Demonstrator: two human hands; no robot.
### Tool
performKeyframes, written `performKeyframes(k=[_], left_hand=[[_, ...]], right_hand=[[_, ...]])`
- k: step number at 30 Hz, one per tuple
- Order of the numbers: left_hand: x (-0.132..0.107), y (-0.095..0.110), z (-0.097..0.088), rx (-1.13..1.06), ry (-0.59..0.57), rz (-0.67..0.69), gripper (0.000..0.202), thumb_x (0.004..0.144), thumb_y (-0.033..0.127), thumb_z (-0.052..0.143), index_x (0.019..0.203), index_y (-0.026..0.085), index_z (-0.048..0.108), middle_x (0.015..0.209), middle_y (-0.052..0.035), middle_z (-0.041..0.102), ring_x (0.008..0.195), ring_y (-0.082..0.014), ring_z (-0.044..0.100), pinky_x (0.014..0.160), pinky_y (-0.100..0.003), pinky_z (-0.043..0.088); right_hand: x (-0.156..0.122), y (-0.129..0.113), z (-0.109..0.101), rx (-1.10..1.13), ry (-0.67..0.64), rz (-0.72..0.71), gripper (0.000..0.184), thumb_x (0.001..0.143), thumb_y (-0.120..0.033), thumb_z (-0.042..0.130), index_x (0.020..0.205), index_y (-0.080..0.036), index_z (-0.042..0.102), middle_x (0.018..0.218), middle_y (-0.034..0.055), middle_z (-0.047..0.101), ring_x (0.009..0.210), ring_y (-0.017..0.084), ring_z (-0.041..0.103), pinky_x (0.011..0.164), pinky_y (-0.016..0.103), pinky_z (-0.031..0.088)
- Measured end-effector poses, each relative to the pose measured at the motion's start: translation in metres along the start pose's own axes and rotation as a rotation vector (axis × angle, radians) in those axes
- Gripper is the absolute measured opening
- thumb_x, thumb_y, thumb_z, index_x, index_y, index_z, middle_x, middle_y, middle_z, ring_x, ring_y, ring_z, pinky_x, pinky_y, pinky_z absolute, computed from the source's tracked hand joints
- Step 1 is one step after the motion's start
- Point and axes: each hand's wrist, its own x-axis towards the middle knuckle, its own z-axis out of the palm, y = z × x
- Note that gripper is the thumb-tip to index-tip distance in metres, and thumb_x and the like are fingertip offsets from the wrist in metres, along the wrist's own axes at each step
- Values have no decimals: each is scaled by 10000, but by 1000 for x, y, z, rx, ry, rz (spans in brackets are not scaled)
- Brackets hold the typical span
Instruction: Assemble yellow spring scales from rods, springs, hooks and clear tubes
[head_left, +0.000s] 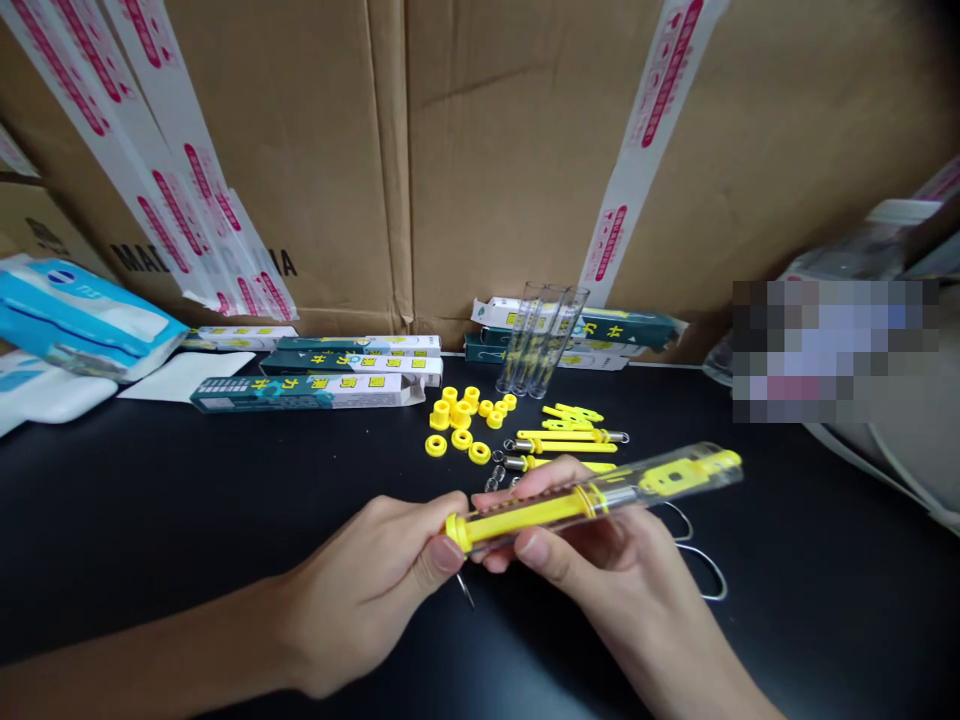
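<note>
Left hand [367,590]: pinches the yellow cap [454,532] on the clear tube [611,492]. Right hand [622,565]: thumb and fingers close around the tube, held above the worktop [165,500], short of its back edge. Caution: sideways pressure could jam the cap; a slackened right grip could drop the tube.

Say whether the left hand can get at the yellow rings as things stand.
Likely yes, once it lets go: the left hand pinches the yellow cap of the clear tube, which the right hand holds. Nothing visible blocks the left hand's way to the yellow rings.
</note>
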Motion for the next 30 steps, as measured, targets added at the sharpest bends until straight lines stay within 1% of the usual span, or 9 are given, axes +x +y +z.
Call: performKeyframes(k=[5,9,11,14,17,20,23,29,30], left_hand=[[-4,1,2,93,-1,8,444,1091,464,205,1010,231,575,735,49,552,578,-130,484,587,-256,345],[-5,9,2,257,67,14,493,1086,480,164,923,215,547,721,27,592,585,-158,502,611,-286,363],[-4,13,1,230,97,17,438,1089,451,201,917,221,532,740,26,605,615,-158,533,614,-276,382],[-2,16,0,120,74,72,265,1085,337,284,1018,240,521,836,35,626,705,-140,596,660,-239,432],[-3,13,2,146,104,146,171,1071,269,325,1061,257,495,931,31,634,771,-130,623,711,-228,452],[-6,6,5,229,181,231,220,1085,304,288,1007,250,487,870,28,602,721,-131,600,649,-241,421],[-8,1,6,272,214,295,298,1093,366,249,966,230,482,798,21,570,676,-136,573,599,-257,389],[-5,3,3,128,186,316,341,1099,318,203,1099,200,523,913,-34,653,787,-155,645,700,-254,467],[-5,4,3,99,178,304,354,1099,315,199,1097,196,532,905,-36,655,768,-154,640,693,-257,467]], right_hand=[[-1,-1,-1,-35,-14,0,120,868,-227,794,967,-267,739,993,-10,785,836,120,743,815,209,599],[-2,-4,-2,-72,-9,8,117,862,-233,801,951,-268,732,1025,0,790,884,135,748,827,217,599],[-2,-4,-2,-74,5,13,124,855,-230,809,944,-262,728,1040,7,791,890,143,755,832,228,603],[-3,-2,1,5,36,8,149,857,-236,810,975,-258,721,1018,12,800,823,133,759,801,235,613],[-4,0,6,118,78,39,174,855,-237,813,998,-253,715,967,8,807,794,123,754,791,229,610],[-8,-1,11,172,55,99,173,834,-228,828,969,-242,721,958,15,805,819,137,753,815,247,608],[-10,-4,12,197,24,121,155,825,-221,831,932,-253,723,997,22,806,833,154,756,839,282,609],[-11,-4,14,217,0,107,129,840,-205,816,883,-286,725,1014,-4,803,892,141,747,872,261,595],[-10,-3,14,217,1,93,127,843,-204,813,879,-288,724,1019,-7,803,885,135,745,870,257,594]])
